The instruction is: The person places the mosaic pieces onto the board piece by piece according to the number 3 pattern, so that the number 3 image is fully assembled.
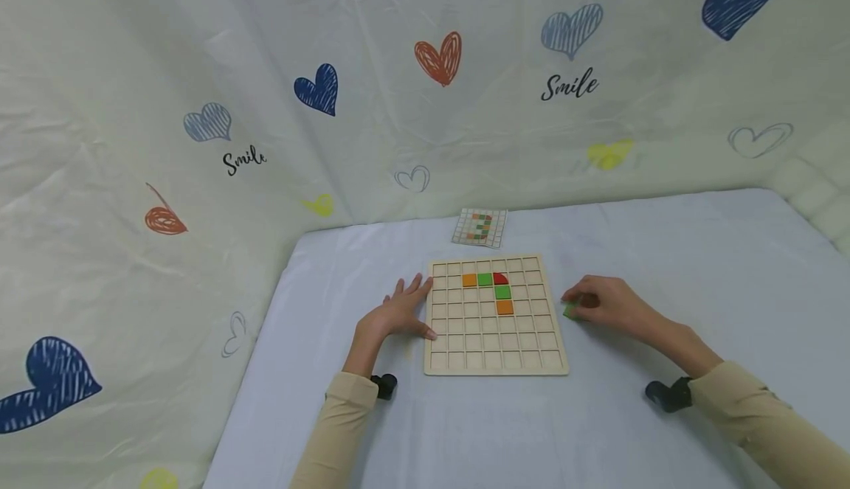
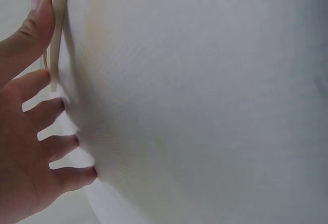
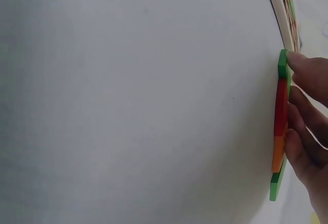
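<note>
Tabletop is spread with pale cloth; the gridded board is laid on it. Step in hand, by judgement: coloured pieces being fetched for the board's cells, pattern only partly filled. Next move would call for one piece to be lifted clear, carried over the board's right rim and seated squarely in its cell.

Left grip: spread wide, nothing held; the board's left edge is touched by thumb and fingertip, presumably steadied. Right grip: narrow, near the board's right edge but apart from it; green piece is pinched there, board side of the row.

Pattern card is placed beyond the board's far edge, not touching. Five seated pieces are held in the board's far half.

Also right of the board, lined up by the fingers: red piece, orange piece, second green piece. Whether these are gripped too can't be told.
</note>
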Demonstrator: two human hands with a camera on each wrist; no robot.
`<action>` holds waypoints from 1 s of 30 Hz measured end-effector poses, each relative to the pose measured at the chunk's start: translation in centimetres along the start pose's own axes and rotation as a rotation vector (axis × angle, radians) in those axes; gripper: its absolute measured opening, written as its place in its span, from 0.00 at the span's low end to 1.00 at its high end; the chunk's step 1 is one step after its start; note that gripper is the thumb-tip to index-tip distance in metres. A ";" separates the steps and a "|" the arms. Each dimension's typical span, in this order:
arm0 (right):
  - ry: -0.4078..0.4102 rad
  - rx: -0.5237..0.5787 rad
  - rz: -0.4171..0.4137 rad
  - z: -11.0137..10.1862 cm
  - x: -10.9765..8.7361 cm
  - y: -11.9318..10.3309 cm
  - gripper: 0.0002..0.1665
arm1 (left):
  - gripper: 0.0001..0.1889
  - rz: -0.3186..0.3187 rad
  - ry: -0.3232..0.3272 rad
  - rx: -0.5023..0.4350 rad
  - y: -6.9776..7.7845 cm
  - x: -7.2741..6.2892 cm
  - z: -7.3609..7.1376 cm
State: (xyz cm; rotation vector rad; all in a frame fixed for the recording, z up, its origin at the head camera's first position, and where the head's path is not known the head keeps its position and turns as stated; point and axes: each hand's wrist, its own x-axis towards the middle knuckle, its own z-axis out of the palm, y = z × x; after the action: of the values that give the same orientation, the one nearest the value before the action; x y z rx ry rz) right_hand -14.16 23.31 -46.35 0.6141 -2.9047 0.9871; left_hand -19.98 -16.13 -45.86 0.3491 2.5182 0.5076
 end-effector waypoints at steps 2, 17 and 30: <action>0.002 -0.001 -0.015 0.1 0.0 0.1 0.12 | 0.62 -0.001 0.000 -0.001 0.0 0.0 0.0; -0.037 0.025 0.032 0.0 0.2 -0.4 0.10 | 0.60 0.007 0.000 0.007 0.8 -0.8 -0.5; -0.003 0.078 0.031 0.2 0.5 -0.7 0.09 | 0.58 -0.001 -0.006 0.008 1.4 -1.6 -0.8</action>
State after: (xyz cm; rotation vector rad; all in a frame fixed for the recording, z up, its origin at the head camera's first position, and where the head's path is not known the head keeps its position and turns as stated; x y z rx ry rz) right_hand -14.32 22.51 -46.08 0.5752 -2.8988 1.1092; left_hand -18.93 -15.63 -43.90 0.3513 2.5149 0.4952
